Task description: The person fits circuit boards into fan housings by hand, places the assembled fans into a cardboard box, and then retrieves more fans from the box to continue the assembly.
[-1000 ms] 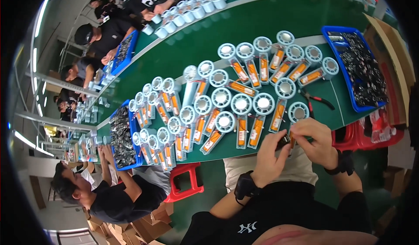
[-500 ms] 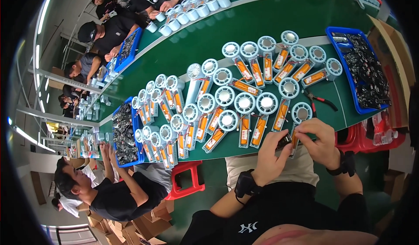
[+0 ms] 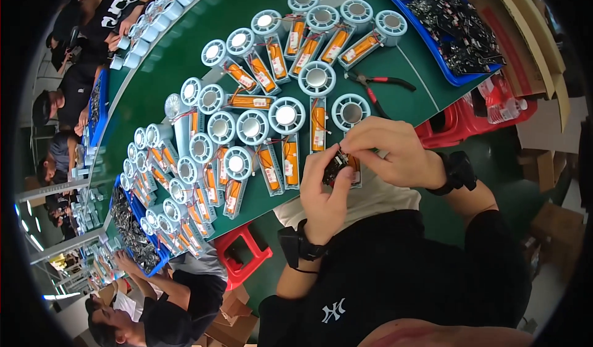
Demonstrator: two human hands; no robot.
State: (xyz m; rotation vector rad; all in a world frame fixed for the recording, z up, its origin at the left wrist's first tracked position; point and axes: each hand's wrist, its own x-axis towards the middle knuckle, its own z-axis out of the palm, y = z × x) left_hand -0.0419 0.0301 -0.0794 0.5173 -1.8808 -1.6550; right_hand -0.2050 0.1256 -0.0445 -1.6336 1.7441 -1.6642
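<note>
My left hand holds a small black circuit board between thumb and fingers, just past the table's near edge. My right hand is closed in a pinch at the board's upper edge; what its fingertips grip is too small to make out. Right behind my hands is a light-blue handheld fan housing with a round head and silver centre. Its body, with an orange battery, is mostly hidden by my fingers. Beside it lies another housing with an orange wrapped battery and thin wires.
Several similar fan housings spread leftward over the green table. Red-handled pliers lie beyond my right hand. Blue trays of black boards stand at the far right and left. A red stool and co-workers are to the left.
My view has turned, so the table and housings appear shifted left and tilted. Both hands remain together at the circuit board, with more of the board showing now.
</note>
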